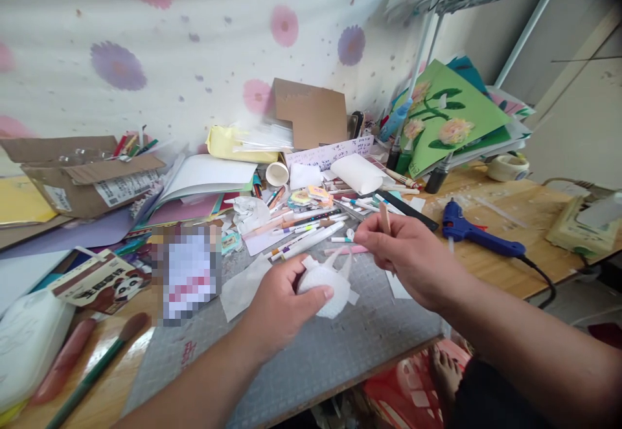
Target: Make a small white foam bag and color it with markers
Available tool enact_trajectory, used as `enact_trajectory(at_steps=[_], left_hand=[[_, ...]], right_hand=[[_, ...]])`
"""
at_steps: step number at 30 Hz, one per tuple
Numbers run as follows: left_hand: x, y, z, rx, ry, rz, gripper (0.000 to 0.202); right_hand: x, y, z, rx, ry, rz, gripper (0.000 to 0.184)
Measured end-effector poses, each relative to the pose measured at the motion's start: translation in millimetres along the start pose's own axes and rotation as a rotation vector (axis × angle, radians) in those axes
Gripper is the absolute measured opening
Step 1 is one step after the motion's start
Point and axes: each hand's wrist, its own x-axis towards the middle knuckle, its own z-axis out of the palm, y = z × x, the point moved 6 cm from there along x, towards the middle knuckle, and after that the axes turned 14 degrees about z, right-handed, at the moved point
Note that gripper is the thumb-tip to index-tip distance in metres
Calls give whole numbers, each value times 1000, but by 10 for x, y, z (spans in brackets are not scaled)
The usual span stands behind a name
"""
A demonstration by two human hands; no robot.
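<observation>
My left hand (282,306) is closed round a small white ball-shaped paper piece (326,288) with thin white loops sticking up from it. It is held just above a grey cutting mat (335,351). My right hand (403,251) pinches a short wooden stick (385,216) upright between thumb and fingers, a little right of and above the white piece. The two hands are close together but apart.
Several markers and pens (304,225) lie scattered behind the hands. A blue glue gun (479,234) lies on the wooden table at the right. A cardboard box (82,173), paper stacks, a paintbrush (97,371) and green craft card (449,118) crowd the desk.
</observation>
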Motion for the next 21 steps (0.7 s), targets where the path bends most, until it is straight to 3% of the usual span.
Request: enact_trajectory(at_steps=[4,13,18,21], left_hand=[[9,-29,-22,-97,59,4,18],[-15,-91,-12,-407,222,-14,30],[4,-83,-22,-373,150,-6,31],[35,11,-193,-212,218,133,37]], right_hand=[[5,76,-40,50,-45,47,25],[-93,201,236,-304,-131,51,22],[-95,126,205,-264,-90,28,17],[-122,5,136,-457,-2,-70,11]])
